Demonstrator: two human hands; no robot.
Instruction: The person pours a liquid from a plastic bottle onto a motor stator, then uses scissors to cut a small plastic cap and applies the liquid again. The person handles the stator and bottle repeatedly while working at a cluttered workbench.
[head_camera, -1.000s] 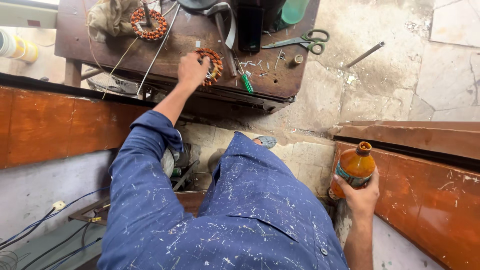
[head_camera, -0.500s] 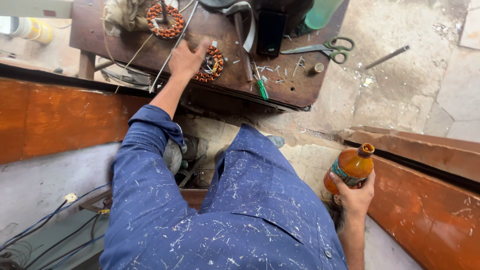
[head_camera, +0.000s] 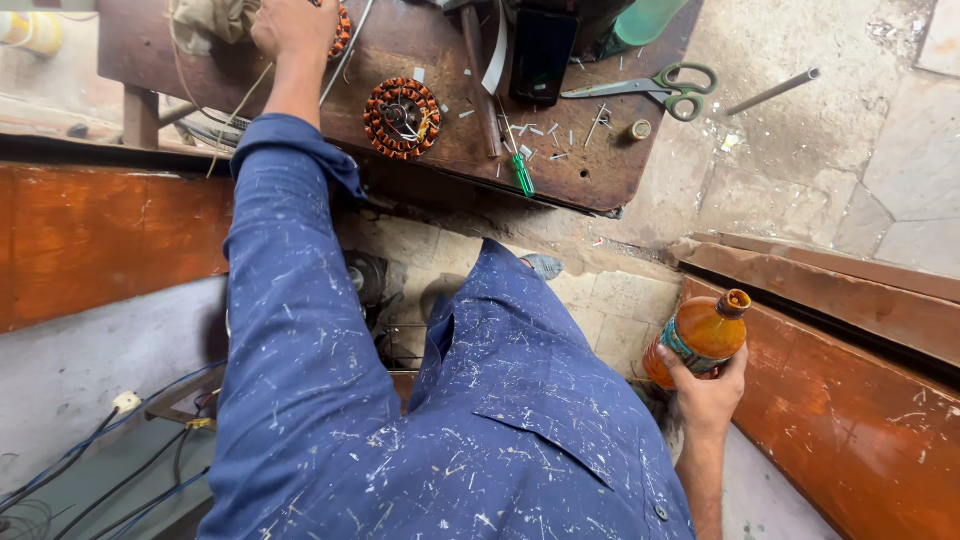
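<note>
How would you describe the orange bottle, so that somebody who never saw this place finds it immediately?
Start at the reddish-brown wooden panel on the right. Just beside its left edge, the right hand grips an amber-orange plastic bottle with a teal label band. It is uncapped, tilted, and the only bottle there.

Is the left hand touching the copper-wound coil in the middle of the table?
Apart. The head view shows the left hand up-table, bare wood between it and the coil.

You have two copper-wound coils in view: one stator coil (head_camera: 402, 117) lying clear on the tabletop (head_camera: 590, 175), and a second coil (head_camera: 341, 28) mostly hidden under your hand. One pair of scissors (head_camera: 650, 86), one green screwdriver (head_camera: 523, 174), one orange bottle (head_camera: 698, 337), one metal rod (head_camera: 773, 91).
</note>
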